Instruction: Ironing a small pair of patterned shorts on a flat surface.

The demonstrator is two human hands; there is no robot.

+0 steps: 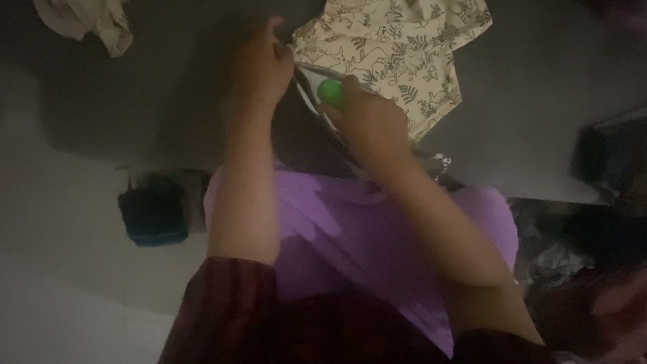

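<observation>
Right hand [367, 118] closed, grip clamped on a small green object [330, 91], likely a clip or peg, at the lower edge of a patterned cream cloth [397, 47]. Left hand [259, 67] pinched together on the dark edge just beside that cloth. Purple fabric [377, 236] bunched below both forearms. Dim and blurred, so exact contact hard to confirm. Possible slip: thin cloth edge sliding out of the pinch, or the green piece catching only one layer and dropping.

Green object [329, 90] mostly hidden behind right hand [367, 118] fingers.
</observation>
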